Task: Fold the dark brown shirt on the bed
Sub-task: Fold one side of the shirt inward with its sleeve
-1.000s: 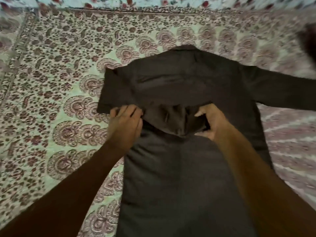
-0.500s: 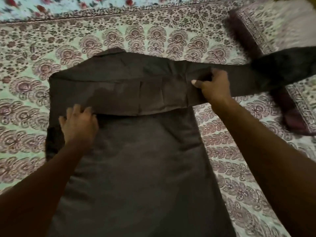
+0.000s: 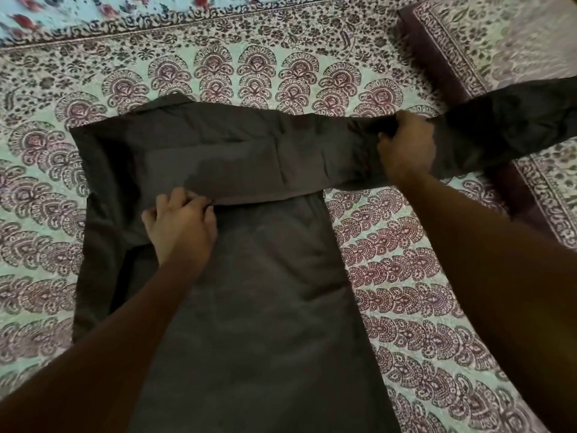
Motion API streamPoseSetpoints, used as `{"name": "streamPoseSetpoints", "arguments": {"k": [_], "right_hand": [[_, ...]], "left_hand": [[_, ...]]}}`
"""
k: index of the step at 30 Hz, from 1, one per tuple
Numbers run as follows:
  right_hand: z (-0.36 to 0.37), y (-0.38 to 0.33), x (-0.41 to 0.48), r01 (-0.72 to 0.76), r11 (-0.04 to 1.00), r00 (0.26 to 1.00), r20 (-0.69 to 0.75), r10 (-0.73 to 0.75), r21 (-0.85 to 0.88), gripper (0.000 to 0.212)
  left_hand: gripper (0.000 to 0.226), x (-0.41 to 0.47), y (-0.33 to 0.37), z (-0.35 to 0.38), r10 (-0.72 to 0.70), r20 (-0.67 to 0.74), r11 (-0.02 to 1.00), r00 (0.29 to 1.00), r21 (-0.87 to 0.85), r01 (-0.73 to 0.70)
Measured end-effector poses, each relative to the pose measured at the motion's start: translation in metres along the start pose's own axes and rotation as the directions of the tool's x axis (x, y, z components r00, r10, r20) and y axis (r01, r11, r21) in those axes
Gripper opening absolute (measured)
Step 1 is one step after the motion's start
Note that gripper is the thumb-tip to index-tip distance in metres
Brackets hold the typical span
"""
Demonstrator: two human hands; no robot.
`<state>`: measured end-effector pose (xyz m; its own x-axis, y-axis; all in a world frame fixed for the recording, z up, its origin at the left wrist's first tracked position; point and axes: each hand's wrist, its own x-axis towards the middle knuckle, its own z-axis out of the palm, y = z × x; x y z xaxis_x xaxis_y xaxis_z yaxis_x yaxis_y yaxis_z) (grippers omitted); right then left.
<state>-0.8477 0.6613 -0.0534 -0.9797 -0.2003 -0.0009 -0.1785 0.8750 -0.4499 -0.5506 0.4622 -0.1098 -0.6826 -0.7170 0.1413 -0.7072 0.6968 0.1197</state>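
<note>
The bed (image 3: 46, 189) is covered in a patterned spread, blurred along its far edge. The dark brown shirt (image 3: 265, 307) lies flat on it in the middle of the view. Its body runs toward the viewer and is cut off at the bottom edge, so the hem cannot be seen.

At the left, one sleeve (image 3: 96, 245) is turned down along the shirt's side, and its lower end is hidden behind the left forearm. The left hand (image 3: 181, 229) rests on the shirt body. Its fingers (image 3: 182, 198) are curled and pinch the near edge of a folded band of cloth that crosses the shirt's upper part; the fingertips are tucked under that edge and out of sight. The collar shows only as a small flap at the far side.

Further right, the right hand (image 3: 406, 148) grips the cloth where the band meets the other sleeve (image 3: 505, 120). Its fingers (image 3: 402, 120) are closed tightly around a bunch of fabric, with the tips buried in it. That sleeve stretches out over a pillow (image 3: 452, 51) and is cut off by the right edge, so the cuff is not visible. The dim light and dark cloth make any seams and buttons hard to make out.
</note>
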Motion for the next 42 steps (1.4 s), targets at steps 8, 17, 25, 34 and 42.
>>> {"name": "streamPoseSetpoints", "arguments": {"k": [8,17,25,34,42], "right_hand": [[0.015,0.014,0.028,-0.060,0.993,0.991,0.109,0.071,-0.101,0.044],[0.050,-0.002,-0.024,0.435,0.823,0.900,0.204,-0.385,-0.365,0.095],[0.081,0.002,-0.024,0.399,0.899,0.865,0.400,-0.303,-0.180,0.060],[0.103,-0.035,-0.060,0.594,0.775,0.764,0.456,-0.457,-0.219,0.077],[0.131,-0.099,-0.118,0.816,0.577,0.491,0.558,-0.669,-0.026,0.067]], "left_hand": [[0.025,0.021,0.008,0.014,0.091,0.071,0.994,0.993,-0.073,-0.086],[0.028,0.024,0.013,0.029,0.171,0.103,0.968,0.980,-0.204,-0.148],[0.036,0.030,0.014,0.035,0.209,0.240,0.951,0.948,-0.277,-0.139],[0.057,0.024,-0.006,0.029,0.282,0.269,0.924,0.921,-0.333,-0.186],[0.067,-0.029,-0.094,0.011,-0.121,0.073,0.988,0.990,-0.087,0.127]]}}
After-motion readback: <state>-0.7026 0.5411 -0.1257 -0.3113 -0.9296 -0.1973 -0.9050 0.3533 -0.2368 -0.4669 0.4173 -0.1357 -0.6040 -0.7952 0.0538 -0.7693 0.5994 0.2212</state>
